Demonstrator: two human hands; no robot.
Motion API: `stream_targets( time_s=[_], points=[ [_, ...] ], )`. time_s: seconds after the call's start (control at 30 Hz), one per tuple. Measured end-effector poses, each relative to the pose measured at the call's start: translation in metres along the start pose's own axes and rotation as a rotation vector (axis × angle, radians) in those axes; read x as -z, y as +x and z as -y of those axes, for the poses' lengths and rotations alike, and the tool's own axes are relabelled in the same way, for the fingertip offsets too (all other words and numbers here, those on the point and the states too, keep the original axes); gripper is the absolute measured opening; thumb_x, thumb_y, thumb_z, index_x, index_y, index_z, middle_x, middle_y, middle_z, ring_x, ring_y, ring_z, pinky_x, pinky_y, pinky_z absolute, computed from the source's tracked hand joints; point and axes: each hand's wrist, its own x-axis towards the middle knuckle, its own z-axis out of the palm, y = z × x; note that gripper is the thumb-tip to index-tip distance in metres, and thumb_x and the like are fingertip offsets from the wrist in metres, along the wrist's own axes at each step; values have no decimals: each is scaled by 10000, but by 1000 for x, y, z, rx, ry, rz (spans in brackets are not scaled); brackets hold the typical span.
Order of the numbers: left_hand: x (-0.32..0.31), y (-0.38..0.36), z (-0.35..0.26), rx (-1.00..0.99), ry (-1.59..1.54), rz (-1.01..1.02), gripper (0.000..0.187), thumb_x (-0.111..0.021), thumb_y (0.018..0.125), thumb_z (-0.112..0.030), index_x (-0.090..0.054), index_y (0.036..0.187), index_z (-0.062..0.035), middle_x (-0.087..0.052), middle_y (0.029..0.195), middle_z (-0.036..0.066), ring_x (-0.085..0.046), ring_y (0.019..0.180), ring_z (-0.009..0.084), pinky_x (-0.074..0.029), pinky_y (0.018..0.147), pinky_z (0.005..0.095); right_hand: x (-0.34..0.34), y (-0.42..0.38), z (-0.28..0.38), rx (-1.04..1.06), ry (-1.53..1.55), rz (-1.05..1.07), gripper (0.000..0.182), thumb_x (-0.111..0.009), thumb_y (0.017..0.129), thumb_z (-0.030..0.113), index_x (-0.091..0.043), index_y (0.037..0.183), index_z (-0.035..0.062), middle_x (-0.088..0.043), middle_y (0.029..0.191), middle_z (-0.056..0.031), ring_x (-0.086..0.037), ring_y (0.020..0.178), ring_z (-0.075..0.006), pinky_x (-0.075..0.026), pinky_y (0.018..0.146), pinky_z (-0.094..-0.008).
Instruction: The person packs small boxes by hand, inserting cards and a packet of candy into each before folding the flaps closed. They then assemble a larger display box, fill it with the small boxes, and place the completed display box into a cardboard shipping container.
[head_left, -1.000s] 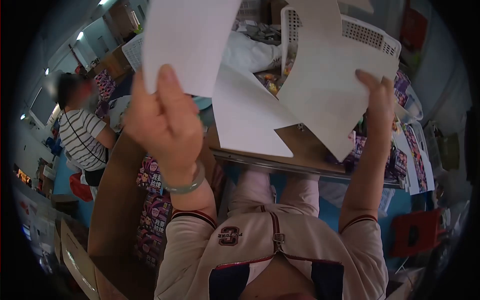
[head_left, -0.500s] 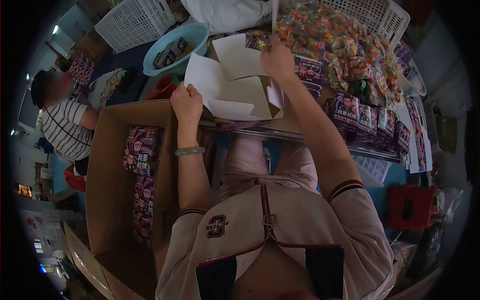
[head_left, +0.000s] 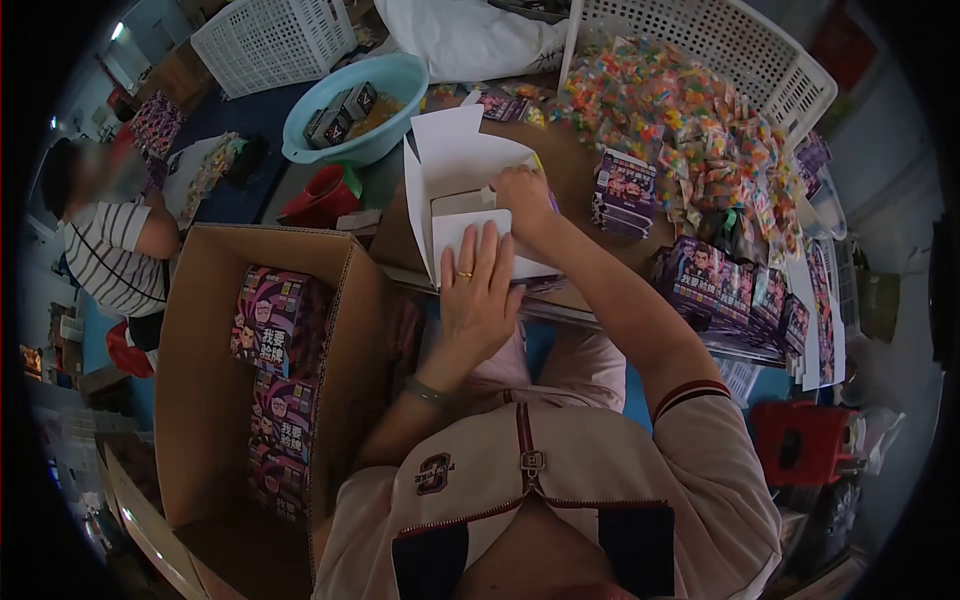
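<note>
A white-lined carton (head_left: 455,165) with raised flaps stands open in front of me at the table edge. My left hand (head_left: 482,290) lies on its near flap, fingers spread and pressed flat, with a ring on one finger. Curled over the carton's right side is my right hand (head_left: 525,200), its fingers closed; whatever they pinch is too hidden to make out. To the right of it stands a stack of purple printed cards or packs (head_left: 627,190).
A large cardboard box (head_left: 215,235) with purple printed boxes (head_left: 270,320) is at left. Beyond are a blue basin (head_left: 370,140), a red scoop (head_left: 318,195), a heap of candy packets (head_left: 680,130) and a white basket (head_left: 790,75). A person (head_left: 120,240) works far left.
My left hand moved from the carton's left corner onto its near flap and opened out. My right hand came down from beyond the carton to its right side. The carton is turned and its flaps stand differently.
</note>
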Motion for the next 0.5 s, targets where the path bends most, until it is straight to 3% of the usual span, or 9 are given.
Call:
stream_targets(
  time_s=[0.07, 0.1, 0.17, 0.2, 0.27, 0.3, 0.37, 0.5],
  points=[
    [1, 5, 11, 20, 66, 90, 533, -572, 873, -260, -484, 1337, -12, -426, 1420, 188, -400, 1298, 388, -300, 1028, 579, 12, 8, -5, -78, 252, -81, 301, -673, 681, 36, -645, 980, 17, -646, 973, -163, -619, 971, -371, -502, 819, -470],
    [2, 5, 14, 24, 70, 80, 533, -572, 873, -260, -484, 1337, -12, -426, 1420, 188, -400, 1298, 388, -300, 1028, 579, 19, 14, -7, -69, 248, -85, 301, -673, 681, 36, -645, 980, 17, -646, 973, -163, -619, 971, -371, -502, 819, -470],
    [3, 5, 18, 8, 37, 222, 484, -583, 883, -293, -521, 1283, -27, -526, 1279, 192, -506, 1162, 367, -347, 974, 558, 30, 26, -9, -269, 419, -305, 501, -697, 667, 19, -575, 1153, 32, -630, 1059, -175, -610, 1016, -363, -508, 826, -475],
    [3, 7, 21, 4, 44, 221, 484, -583, 883, -293, -521, 1283, -27, -526, 1279, 192, -506, 1162, 367, -347, 974, 558, 29, 30, -11, -268, 424, -312, 501, -697, 667, 19, -575, 1153, 32, -630, 1059, -175, -610, 1016, -363, -508, 826, -475],
    [1, 10, 26, -22, -24, 258, 429, -581, 887, -300, -562, 1217, -25, -577, 1180, 174, -563, 1049, 334, -386, 904, 524, 24, 33, -18, -10, 424, -379, 671, -717, 666, 14, -497, 1300, 55, -606, 1141, -194, -622, 1018, -352, -517, 827, -466],
    [1, 11, 29, -20, -21, 257, 429, -581, 887, -300, -562, 1217, -25, -577, 1180, 174, -563, 1049, 334, -386, 904, 524, 25, 33, -18, -8, 426, -379, 671, -717, 666, 14, -497, 1300, 55, -606, 1141, -194, -622, 1018, -352, -517, 827, -466],
    [0, 12, 33, 27, -63, 339, 391, -576, 892, -296, -592, 1171, -23, -594, 1152, 168, -583, 1017, 314, -400, 863, 500, 26, 31, -20, 127, 738, -39, 657, -722, 677, 18, -526, 1302, 70, -606, 1197, -171, -611, 1065, -347, -513, 865, -429],
    [3, 11, 36, -5, -42, 267, 380, -579, 893, -290, -594, 1167, -27, -584, 1206, 177, -576, 1070, 324, -394, 917, 493, 15, 20, -37, 245, 710, 76, 554, -705, 693, 11, -590, 1230, 82, -593, 1271, -130, -603, 1091, -344, -513, 881, -386]
  ],
)
